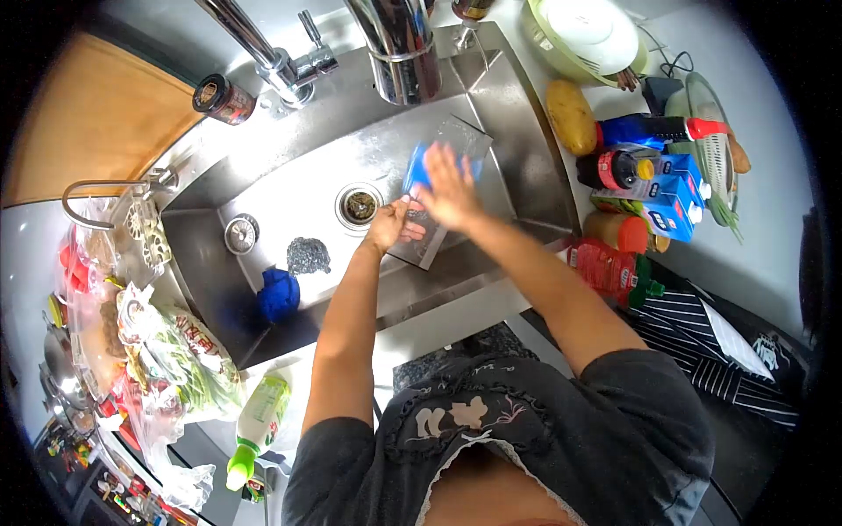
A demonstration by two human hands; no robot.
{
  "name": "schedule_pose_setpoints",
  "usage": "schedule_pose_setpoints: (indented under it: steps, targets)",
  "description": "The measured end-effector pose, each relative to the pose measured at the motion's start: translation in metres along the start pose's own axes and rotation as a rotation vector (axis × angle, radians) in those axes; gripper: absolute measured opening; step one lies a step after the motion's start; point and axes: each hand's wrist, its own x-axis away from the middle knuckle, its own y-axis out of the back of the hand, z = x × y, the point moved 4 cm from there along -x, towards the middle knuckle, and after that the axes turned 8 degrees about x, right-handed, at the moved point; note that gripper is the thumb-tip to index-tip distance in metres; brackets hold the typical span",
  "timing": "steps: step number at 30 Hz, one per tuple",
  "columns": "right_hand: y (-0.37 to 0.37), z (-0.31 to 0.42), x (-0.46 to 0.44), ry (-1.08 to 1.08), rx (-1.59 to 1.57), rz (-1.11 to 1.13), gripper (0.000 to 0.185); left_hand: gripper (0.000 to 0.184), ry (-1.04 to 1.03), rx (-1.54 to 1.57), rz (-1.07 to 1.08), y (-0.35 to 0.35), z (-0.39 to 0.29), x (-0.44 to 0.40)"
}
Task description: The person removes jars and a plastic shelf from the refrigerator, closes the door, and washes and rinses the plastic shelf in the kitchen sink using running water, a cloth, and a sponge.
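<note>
A flat rectangular grey panel [468, 133] lies at a slant across the right half of the steel sink [289, 197]. My left hand [393, 226] is at the panel's left edge, thumb above and fingers curled against it. Part of that grip is hard to make out. On the upper part of the panel, my right hand [447, 188] presses down on a blue cloth [416, 171], fingers stretched over it and blurred by motion. The cloth shows on both sides of these fingers. To the left of my left hand are the open drain [359, 206] and a steel wool scrubber [308, 255].
A strainer plug [241, 234] and a crumpled dark blue cloth [278, 294] lie in the sink's left part. The faucet [285, 70] stands behind. Bottles, cartons [674, 197] and a potato [570, 117] crowd the right counter; bagged vegetables [197, 359] and a detergent bottle [260, 421] stand left.
</note>
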Motion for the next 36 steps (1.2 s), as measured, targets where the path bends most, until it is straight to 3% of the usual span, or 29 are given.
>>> schedule_pose_setpoints:
  steps: [2, 5, 7, 8, 10, 12, 14, 16, 17, 18, 20, 22, 23, 24, 26, 27, 29, 30, 31, 34, 35, 36]
  targets:
    - [0.001, -0.041, -0.050, -0.163, -0.008, -0.075, 0.060, 0.049, -0.021, -0.010, 0.001, -0.002, -0.003, 0.001]
    - [0.006, -0.044, -0.056, -0.266, 0.012, -0.110, 0.061, 0.045, -0.035, 0.000, -0.014, -0.003, -0.002, 0.001]
    - [0.002, 0.002, -0.011, -0.087, 0.150, 0.058, 0.062, 0.043, -0.006, 0.083, -0.032, 0.004, 0.007, -0.007]
    - [-0.010, 0.021, 0.018, 0.074, 0.018, 0.009, 0.061, 0.042, 0.006, 0.127, -0.037, 0.005, 0.012, -0.010]
    - [-0.006, 0.024, 0.044, 0.306, -0.135, 0.126, 0.060, 0.059, 0.038, 0.162, -0.080, 0.010, 0.003, 0.000]
    - [0.004, 0.001, 0.023, 0.220, 0.055, 0.158, 0.060, 0.072, 0.133, 0.310, 0.133, 0.008, -0.001, 0.003]
    - [0.004, -0.018, -0.002, -0.019, -0.010, -0.050, 0.059, 0.083, 0.157, 0.339, 0.220, 0.011, -0.001, 0.000]
    - [-0.003, 0.011, 0.019, 0.192, 0.017, -0.062, 0.064, 0.087, 0.212, 0.373, 0.179, 0.012, -0.006, 0.000]
    - [-0.002, 0.029, 0.035, 0.402, 0.036, 0.028, 0.066, 0.090, 0.067, 0.425, 0.054, 0.008, -0.014, 0.003]
    - [0.001, 0.044, 0.056, 0.608, 0.058, 0.117, 0.069, 0.088, 0.088, 0.347, 0.052, 0.009, -0.021, 0.008]
    - [-0.001, 0.049, 0.074, 0.894, 0.077, 0.186, 0.072, 0.083, 0.285, 0.345, 0.206, 0.014, -0.021, 0.008]
    - [-0.010, 0.037, 0.068, 1.065, 0.072, 0.128, 0.075, 0.079, 0.261, 0.222, 0.234, 0.018, -0.010, -0.009]
    - [0.003, 0.031, 0.056, 1.023, 0.136, 0.228, 0.067, 0.079, 0.216, 0.205, 0.193, 0.018, -0.008, -0.013]
    - [0.002, 0.012, 0.041, 0.756, 0.112, 0.155, 0.064, 0.078, 0.171, 0.186, 0.153, 0.020, -0.007, -0.017]
    - [0.000, -0.037, 0.015, 0.227, 0.066, 0.007, 0.059, 0.075, 0.286, 0.087, 0.194, 0.015, -0.020, -0.017]
    - [-0.003, -0.051, 0.006, 0.086, 0.002, -0.030, 0.059, 0.074, 0.347, 0.041, 0.212, 0.012, -0.025, -0.016]
    - [-0.002, -0.074, -0.004, -0.199, -0.125, -0.108, 0.058, 0.070, 0.194, -0.054, 0.076, -0.001, -0.041, -0.031]
    - [-0.003, -0.076, -0.006, -0.243, -0.203, -0.163, 0.060, 0.068, 0.109, -0.101, 0.007, -0.011, -0.052, -0.041]
    - [-0.011, -0.072, -0.007, -0.283, -0.281, -0.219, 0.062, 0.053, 0.051, -0.011, -0.093, -0.019, -0.065, -0.051]
    - [-0.031, -0.070, -0.006, -0.445, -0.597, -0.385, 0.076, 0.040, -0.156, -0.090, -0.110, -0.040, -0.089, -0.100]
    - [-0.032, -0.066, -0.005, -0.537, -0.755, -0.408, 0.079, 0.026, -0.069, -0.136, -0.188, -0.049, -0.099, -0.096]
    - [-0.032, -0.066, -0.001, -0.629, -0.913, -0.428, 0.082, 0.023, -0.167, -0.070, -0.121, -0.053, -0.096, -0.098]
